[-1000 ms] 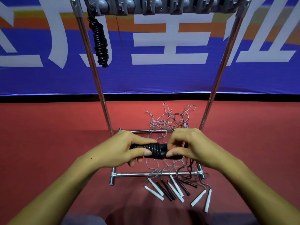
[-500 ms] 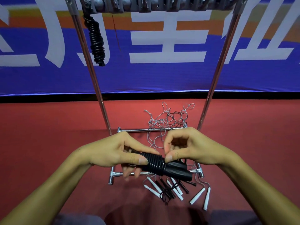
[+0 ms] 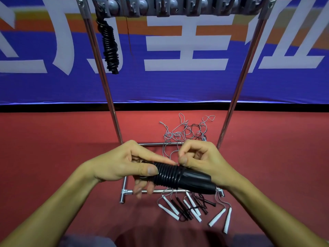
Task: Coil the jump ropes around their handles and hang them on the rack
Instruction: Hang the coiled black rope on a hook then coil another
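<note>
We are looking past our hands at a chrome-tube rack (image 3: 114, 111) standing on the red floor (image 3: 53, 148), its grey hook bar (image 3: 178, 6) crossing the top before a blue banner (image 3: 178, 86). One coiled black rope (image 3: 110, 49) is hanging from the leftmost hook. Loose grey and black cords (image 3: 185, 132) are tangling across the base, with slim white and black handles (image 3: 192, 207) lying nearest us. Our left hand (image 3: 124, 163) is gripping the ribbed, glossy black bundle (image 3: 181, 177) in front of the base rail, while our right hand (image 3: 201, 157) is pinching its cord at the last coil.
</note>
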Demonstrator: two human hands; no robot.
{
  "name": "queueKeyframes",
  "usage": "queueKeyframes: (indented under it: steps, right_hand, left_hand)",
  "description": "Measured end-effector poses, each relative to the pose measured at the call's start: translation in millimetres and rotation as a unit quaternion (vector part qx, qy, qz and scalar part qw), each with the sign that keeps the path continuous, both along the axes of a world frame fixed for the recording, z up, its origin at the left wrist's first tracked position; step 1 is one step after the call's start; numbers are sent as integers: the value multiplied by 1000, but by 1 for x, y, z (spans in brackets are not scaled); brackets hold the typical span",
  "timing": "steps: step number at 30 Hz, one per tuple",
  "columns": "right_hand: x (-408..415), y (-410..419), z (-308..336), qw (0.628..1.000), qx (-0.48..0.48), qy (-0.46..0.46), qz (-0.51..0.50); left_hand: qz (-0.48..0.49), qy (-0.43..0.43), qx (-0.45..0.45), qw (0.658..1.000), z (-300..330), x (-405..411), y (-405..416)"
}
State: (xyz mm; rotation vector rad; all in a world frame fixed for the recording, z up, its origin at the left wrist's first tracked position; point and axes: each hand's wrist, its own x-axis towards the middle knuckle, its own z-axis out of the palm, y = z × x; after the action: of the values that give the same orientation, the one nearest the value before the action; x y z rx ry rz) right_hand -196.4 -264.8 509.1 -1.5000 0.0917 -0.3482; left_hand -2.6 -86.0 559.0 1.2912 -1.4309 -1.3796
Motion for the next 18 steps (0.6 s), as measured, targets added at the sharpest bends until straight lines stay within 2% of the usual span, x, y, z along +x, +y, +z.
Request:
queueKeyframes:
  steps: [7, 12, 14, 18]
  right_hand:
    - [8, 21, -8, 988, 129, -13, -86]
    - [6, 24, -2, 979, 78, -56, -178]
    - [4, 21, -4, 979, 66, -78, -177]
    - [0, 19, -6, 983, -28, -69, -169]
  left_hand:
    - [77, 39, -25, 996, -4, 0, -1]
    - [141, 63, -55, 986, -9, -4, -5]
    - [174, 88, -71, 978, -8, -4, -7]
    - [211, 100, -86, 969, -6, -4, -7]
